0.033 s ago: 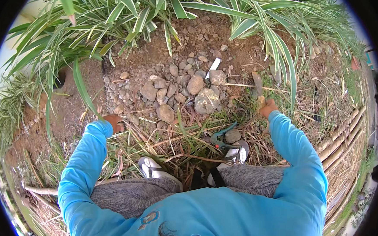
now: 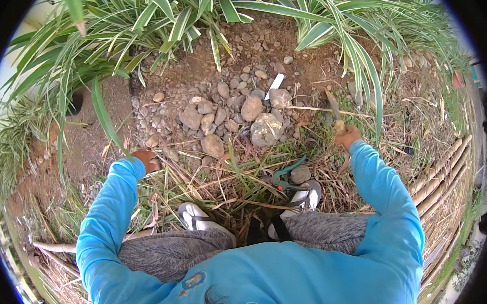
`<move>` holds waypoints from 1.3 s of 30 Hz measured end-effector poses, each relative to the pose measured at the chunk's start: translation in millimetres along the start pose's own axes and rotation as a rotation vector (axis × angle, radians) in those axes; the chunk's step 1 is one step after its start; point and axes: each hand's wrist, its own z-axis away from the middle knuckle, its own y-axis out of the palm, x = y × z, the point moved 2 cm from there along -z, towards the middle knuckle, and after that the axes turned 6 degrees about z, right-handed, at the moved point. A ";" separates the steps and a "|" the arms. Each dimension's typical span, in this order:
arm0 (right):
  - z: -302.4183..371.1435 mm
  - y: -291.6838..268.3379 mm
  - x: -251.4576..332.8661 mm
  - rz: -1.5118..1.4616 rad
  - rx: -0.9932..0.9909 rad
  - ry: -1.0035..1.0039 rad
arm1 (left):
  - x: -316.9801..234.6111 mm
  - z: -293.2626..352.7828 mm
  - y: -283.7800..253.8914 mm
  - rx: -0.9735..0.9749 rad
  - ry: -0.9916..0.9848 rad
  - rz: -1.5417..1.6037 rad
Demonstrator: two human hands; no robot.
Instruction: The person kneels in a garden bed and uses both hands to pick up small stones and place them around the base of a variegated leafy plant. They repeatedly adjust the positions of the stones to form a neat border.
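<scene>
In the head view, your right grip (image 2: pixel 347 137) is clamped on a knife (image 2: pixel 334 106) pointing toward the garden bed's (image 2: pixel 316 59) far edge, right of the stones (image 2: pixel 251 109). Your left grip (image 2: pixel 145 160) is beside dry grass (image 2: pixel 189 177); I cannot tell whether it's closed.

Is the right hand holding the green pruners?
No, the green pruners lie beside a grey stone, apart from the right hand, which grips a bladed tool.
</scene>
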 end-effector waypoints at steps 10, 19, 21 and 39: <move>73.0 -73.2 197.1 0.569 -0.192 -0.603 | 12.5 -50.7 51.0 -0.145 -0.260 0.049; 26.7 -61.0 346.7 0.869 -0.240 -0.828 | 1.8 -70.8 62.0 -0.026 -0.265 0.035; 11.9 -38.0 364.8 1.000 -0.147 -0.723 | 1.2 -73.4 64.8 -0.017 -0.229 -0.022; -18.2 35.6 342.0 0.776 -0.181 -0.745 | 4.5 -84.2 56.5 0.018 -0.289 0.070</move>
